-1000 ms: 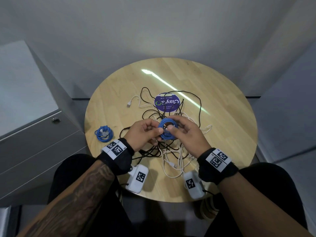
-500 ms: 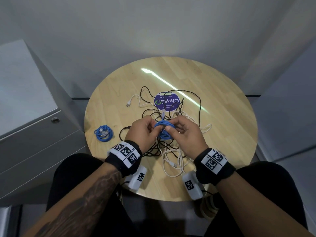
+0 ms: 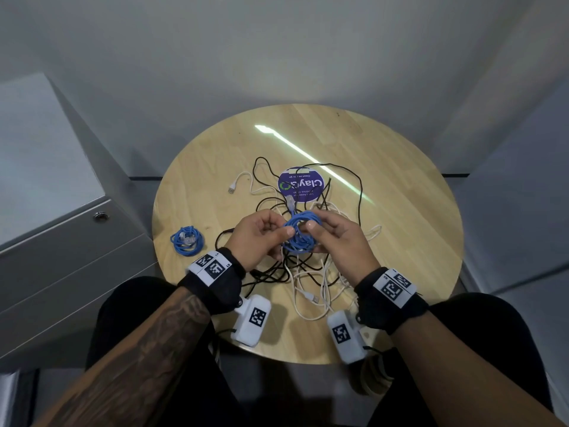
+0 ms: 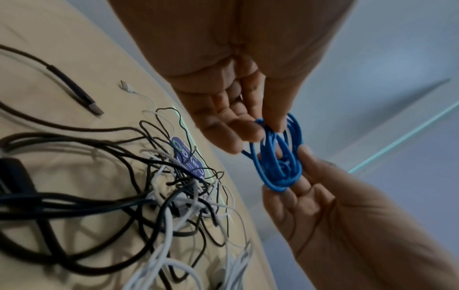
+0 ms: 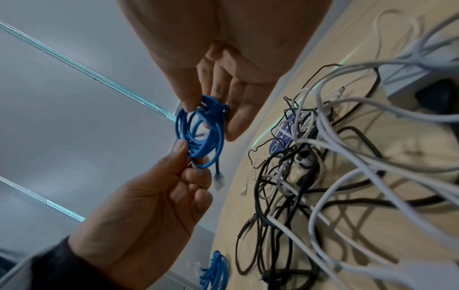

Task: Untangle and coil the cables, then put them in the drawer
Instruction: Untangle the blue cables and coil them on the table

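Blue cable (image 3: 301,232), head view: held as a small coil above the table (image 3: 415,229), over the black and white tangle (image 3: 308,272). Compared with a second ago the coil has risen slightly and its clear plug now juts away from the person, past the fingers. Left hand (image 3: 258,235) and right hand (image 3: 335,238) each pinch a side. A finished blue coil (image 3: 187,241) lies apart to the left, near the closed drawer unit (image 3: 61,241).

Left wrist view: thumb and fingertips of the left hand clamp the upper loops; right fingers cradle the bottom.

Right wrist view: the plug end hangs loose below the coil, seemingly untucked, though blur limits certainty. Judgement: coiling nearly complete; securing the end remains.
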Tool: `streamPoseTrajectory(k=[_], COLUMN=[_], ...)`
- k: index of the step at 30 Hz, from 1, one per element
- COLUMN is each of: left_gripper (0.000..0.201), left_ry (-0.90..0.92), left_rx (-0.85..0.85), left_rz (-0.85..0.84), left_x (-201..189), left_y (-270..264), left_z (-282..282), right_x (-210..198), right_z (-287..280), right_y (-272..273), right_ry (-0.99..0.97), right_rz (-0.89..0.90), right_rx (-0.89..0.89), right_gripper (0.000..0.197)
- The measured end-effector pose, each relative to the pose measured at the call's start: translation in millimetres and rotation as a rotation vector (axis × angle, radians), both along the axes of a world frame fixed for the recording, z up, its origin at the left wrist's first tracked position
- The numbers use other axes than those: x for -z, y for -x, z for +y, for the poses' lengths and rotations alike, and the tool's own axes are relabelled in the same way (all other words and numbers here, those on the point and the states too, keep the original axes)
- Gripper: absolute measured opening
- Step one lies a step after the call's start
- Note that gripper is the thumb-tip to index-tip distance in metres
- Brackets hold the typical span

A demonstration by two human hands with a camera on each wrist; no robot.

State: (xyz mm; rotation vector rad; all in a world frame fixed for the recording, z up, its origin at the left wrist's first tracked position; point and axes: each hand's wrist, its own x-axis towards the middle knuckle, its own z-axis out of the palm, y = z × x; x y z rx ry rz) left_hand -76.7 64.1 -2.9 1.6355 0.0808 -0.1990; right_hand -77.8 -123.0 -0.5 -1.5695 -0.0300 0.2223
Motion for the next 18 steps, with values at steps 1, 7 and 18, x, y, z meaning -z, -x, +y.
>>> streamPoseTrajectory(k=[1,7,18], left_gripper=[0.012,0.007,0.032], left_ry=[-0.006,-0.029,0.359], left_rx=[0.02,0.011,-0.055], left_rz=[0.006,-0.034,0.212], left_x=[0,0,-8], left_y=[0,3,11], left_z=[1,0,-21], right_x=[0,1,4], right_z=[0,-2,4], right_y=[0,-2,1], right_ry=[0.021,0.043,0.025], right_rz=[0.004,0.013,-0.284], right_rx=[-0.007,-0.02,0.159], right_gripper=[0.019,0.02,0.018])
